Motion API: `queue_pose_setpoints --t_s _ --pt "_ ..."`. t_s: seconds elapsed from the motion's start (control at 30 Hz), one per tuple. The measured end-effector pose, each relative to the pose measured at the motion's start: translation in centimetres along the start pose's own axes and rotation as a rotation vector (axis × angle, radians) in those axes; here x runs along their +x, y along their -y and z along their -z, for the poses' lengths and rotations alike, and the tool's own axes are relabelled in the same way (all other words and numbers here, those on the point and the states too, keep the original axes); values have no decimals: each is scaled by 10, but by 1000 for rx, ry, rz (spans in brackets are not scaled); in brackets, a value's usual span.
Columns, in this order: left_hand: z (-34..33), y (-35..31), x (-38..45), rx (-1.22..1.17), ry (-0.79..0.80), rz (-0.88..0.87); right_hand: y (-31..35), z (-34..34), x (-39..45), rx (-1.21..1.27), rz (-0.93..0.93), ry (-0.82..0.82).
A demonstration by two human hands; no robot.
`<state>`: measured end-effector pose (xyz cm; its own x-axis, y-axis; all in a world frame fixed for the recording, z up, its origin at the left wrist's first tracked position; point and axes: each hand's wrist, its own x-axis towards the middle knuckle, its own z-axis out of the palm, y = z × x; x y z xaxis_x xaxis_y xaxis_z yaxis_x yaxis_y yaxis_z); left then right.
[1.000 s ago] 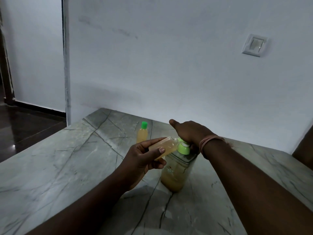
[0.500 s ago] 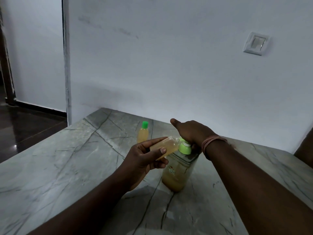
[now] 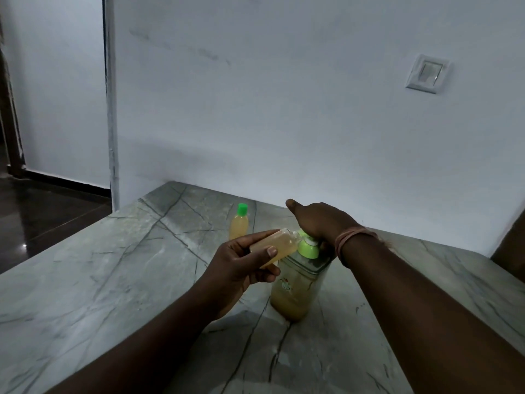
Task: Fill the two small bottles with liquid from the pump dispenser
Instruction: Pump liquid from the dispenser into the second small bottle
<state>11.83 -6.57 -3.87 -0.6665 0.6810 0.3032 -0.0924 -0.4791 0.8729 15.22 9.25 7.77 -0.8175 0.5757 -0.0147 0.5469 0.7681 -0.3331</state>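
My left hand grips an uncapped small bottle, thumb across its near side and fingers curled round behind, holding it tipped almost flat with its open mouth turned right, up against the green pump head of the pump dispenser. The little bottle looks nearly full of amber liquid. My right hand lies on top of the pump head, palm down, thumb stretched out to the left; the fingers are hidden behind the hand, so I cannot tell whether they curl round the pump or simply press on it. A pinkish band circles that wrist. The dispenser stands upright on the grey veined stone counter, its clear body holding amber liquid in the lower part. Beyond my left hand, near the back of the counter, a second small bottle stands upright with its green cap on, well apart from the dispenser and filled with the same pale amber. Behind is a white wall with a switch plate at upper right, and dark floor at left.
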Motion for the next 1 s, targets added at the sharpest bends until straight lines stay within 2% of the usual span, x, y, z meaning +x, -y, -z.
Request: queue_pose_setpoints --t_s 0.17,0.43,0.67,0.9,1.0 --pt "-2 -2 -2 -20 -5 4 6 13 -9 54 -47 121" --pt "-1 0 1 3 0 1 -1 0 -6 35 8 -48" --pt "-2 -1 -2 -5 4 2 7 13 -11 72 -40 132" --pt "0 0 1 10 -4 -4 -3 -3 2 56 -6 -50" --pt "0 1 1 11 -6 -2 -1 0 -1 29 7 -12"
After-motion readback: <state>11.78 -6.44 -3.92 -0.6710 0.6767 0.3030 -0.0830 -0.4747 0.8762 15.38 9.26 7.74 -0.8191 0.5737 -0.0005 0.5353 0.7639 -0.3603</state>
